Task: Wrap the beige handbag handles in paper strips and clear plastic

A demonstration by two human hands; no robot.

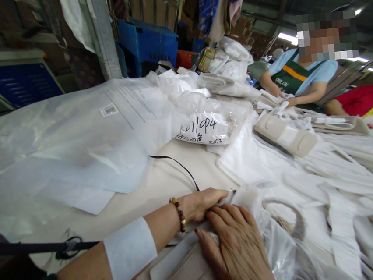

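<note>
A beige stitched leather piece, like a bag (pixel 186 274), lies at the bottom centre with a white sheet on it. My right hand (pixel 237 240) is curled over its upper end, thumb apart from the fingers. Against the right fingertips, my left hand (pixel 202 202) reaches in from the left, thumb outstretched. Its other fingers are hidden behind the right hand, so what they hold does not show. A beaded bracelet (pixel 180 214) and a white patch (pixel 130 254) are on the left arm. Crumpled clear plastic (pixel 279 245) lies beside the right hand.
A big plastic bag (pixel 74 137) with a barcode covers the left of the table. Behind lies a packet with handwriting (pixel 201 127). A wrapped beige bag (pixel 285 135) and white strips (pixel 352 185) are at right. A co-worker in a green apron (pixel 292 77) stands beyond.
</note>
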